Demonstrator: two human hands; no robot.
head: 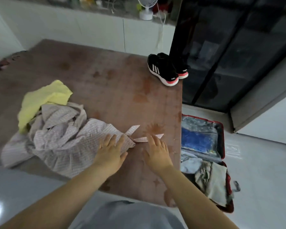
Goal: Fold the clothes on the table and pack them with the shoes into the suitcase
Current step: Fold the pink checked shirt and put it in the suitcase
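Both hands [111,152] lie open, flat (gripping nothing) on checked garment [69,139] and brown table [106,80]; pale floor [262,179].

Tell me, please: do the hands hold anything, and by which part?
Nothing is gripped. The left hand lies flat on the pink checked cloth garment; the right hand, open, touches its sash strip.

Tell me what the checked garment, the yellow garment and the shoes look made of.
Checked garment: thin woven cloth, matte, crumpled into soft folds. Yellow garment: soft matte fabric, possibly cotton. Shoes: black textile-looking uppers, white stripes, pale rubbery soles edged coral.
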